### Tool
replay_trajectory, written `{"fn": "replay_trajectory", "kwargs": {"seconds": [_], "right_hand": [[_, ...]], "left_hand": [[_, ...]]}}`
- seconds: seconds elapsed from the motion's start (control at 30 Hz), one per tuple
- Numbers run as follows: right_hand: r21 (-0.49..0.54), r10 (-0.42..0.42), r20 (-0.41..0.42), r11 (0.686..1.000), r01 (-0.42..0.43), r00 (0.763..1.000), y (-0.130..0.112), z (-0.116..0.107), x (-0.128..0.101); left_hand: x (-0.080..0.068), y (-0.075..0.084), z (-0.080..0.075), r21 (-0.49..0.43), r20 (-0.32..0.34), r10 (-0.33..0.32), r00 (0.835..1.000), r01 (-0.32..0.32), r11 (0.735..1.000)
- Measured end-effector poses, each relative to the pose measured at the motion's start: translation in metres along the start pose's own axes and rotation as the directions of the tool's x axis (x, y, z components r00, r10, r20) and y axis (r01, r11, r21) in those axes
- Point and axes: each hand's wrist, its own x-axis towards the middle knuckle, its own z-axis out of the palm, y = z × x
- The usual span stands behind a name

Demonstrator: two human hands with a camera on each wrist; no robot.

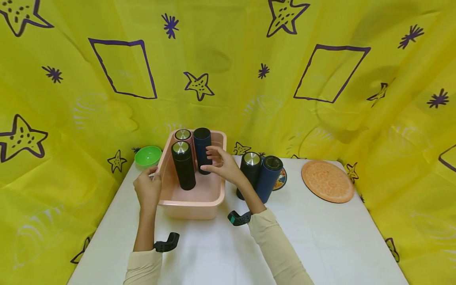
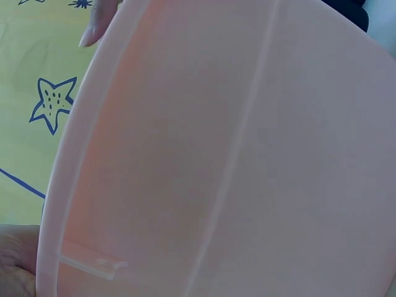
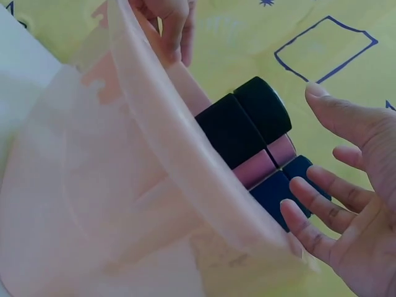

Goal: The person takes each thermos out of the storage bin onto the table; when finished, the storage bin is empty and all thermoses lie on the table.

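A pale pink plastic tub (image 1: 189,211) stands on the table, and my left hand (image 1: 147,189) grips its left rim. Three flasks stand upright inside: a black one (image 1: 184,170) with a silver lid top in front, a pink one (image 1: 183,135) mostly hidden behind it, and a dark blue one (image 1: 203,147) at the back right. Over the tub's right side, my right hand (image 1: 223,164) holds nothing, its fingers loosely bent close beside the blue flask. The right wrist view shows its fingertips overlapping the blue flask (image 3: 272,197).
Right of the tub stand another black flask (image 1: 250,172) and another blue flask (image 1: 268,180), partly covering a patterned round thing (image 1: 282,180). A green bowl (image 1: 148,155) sits behind left. An orange round board (image 1: 327,181) lies at the right. A yellow curtain (image 1: 228,79) surrounds the table.
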Motion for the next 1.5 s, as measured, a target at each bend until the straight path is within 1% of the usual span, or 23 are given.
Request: {"fn": "replay_trajectory", "kwargs": {"seconds": [0.17, 0.33, 0.47, 0.57, 0.73, 0.87, 1.17, 1.3, 1.5], "right_hand": [[0.011, 0.004, 0.044, 1.0, -0.005, 0.999, -0.004, 0.006, 0.01], [-0.01, 0.019, 0.044, 1.0, -0.018, 0.999, -0.004, 0.014, 0.02], [-0.015, 0.025, 0.035, 1.0, -0.025, 0.999, -0.005, 0.022, 0.027], [-0.02, 0.025, 0.011, 0.999, -0.025, 1.0, -0.007, 0.029, 0.031], [-0.072, 0.039, -0.032, 0.997, -0.041, 0.999, -0.009, 0.041, 0.035], [-0.106, 0.044, -0.066, 0.993, -0.051, 0.997, -0.01, 0.051, 0.036], [-0.211, 0.049, -0.176, 0.974, -0.086, 0.983, -0.007, 0.066, 0.039], [-0.212, 0.042, -0.207, 0.973, -0.087, 0.977, -0.003, 0.071, 0.038], [-0.214, 0.029, -0.225, 0.974, -0.078, 0.974, -0.002, 0.075, 0.042]], "left_hand": [[0.0, 0.001, 0.0, 0.007, -0.022, 0.01, 1.0, -0.01, 1.0], [0.001, 0.002, 0.0, -0.002, -0.014, 0.016, 1.0, -0.016, 1.0], [0.0, 0.001, -0.001, -0.001, -0.022, 0.014, 1.0, -0.014, 1.0], [0.0, 0.001, -0.002, -0.006, -0.022, 0.015, 1.0, -0.015, 1.0], [-0.001, 0.001, -0.002, -0.009, -0.017, 0.017, 1.0, -0.017, 1.0], [-0.002, -0.001, -0.001, 0.001, -0.031, 0.029, 0.999, -0.029, 1.0], [-0.003, -0.002, -0.001, -0.006, -0.02, 0.029, 0.999, -0.029, 1.0], [-0.003, -0.002, -0.001, -0.002, -0.016, 0.023, 1.0, -0.023, 1.0], [-0.002, 0.0, 0.0, -0.009, -0.013, 0.017, 1.0, -0.017, 1.0]]}}
